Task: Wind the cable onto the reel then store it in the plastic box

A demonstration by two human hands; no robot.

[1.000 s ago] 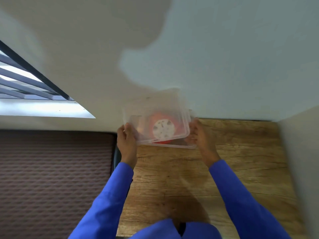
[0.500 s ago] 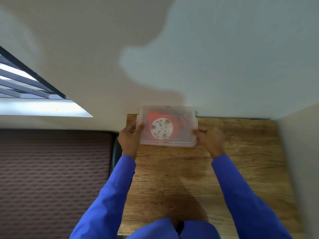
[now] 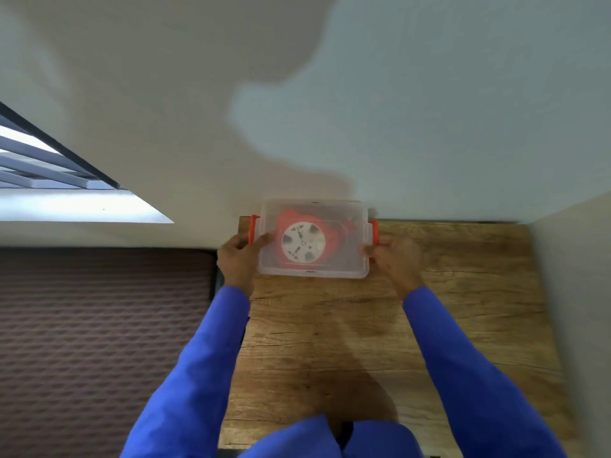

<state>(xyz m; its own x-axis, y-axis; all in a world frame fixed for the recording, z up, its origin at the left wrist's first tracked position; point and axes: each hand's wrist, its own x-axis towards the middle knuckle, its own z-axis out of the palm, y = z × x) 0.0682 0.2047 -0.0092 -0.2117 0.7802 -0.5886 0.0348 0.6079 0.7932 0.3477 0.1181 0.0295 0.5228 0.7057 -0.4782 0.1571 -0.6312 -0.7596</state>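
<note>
A clear plastic box (image 3: 347, 259) with its lid on and orange side latches lies flat at the far edge of the wooden table (image 3: 396, 342), against the wall. Through the lid I see the orange cable reel (image 3: 302, 241) with its white socket face. My left hand (image 3: 236, 259) grips the box's left end by the orange latch, fingers resting on the lid. My right hand (image 3: 393, 256) holds the right end at the other latch.
A pale wall (image 3: 363, 110) rises directly behind the box. A side wall (image 3: 575, 292) borders the table on the right. Left of the table lies a brown textured surface (image 3: 99, 342), with a window (image 3: 39, 166) above it.
The box went from tilted and lifted to flat on the table against the wall. Both hands shifted to its ends, where the orange latches now show.
</note>
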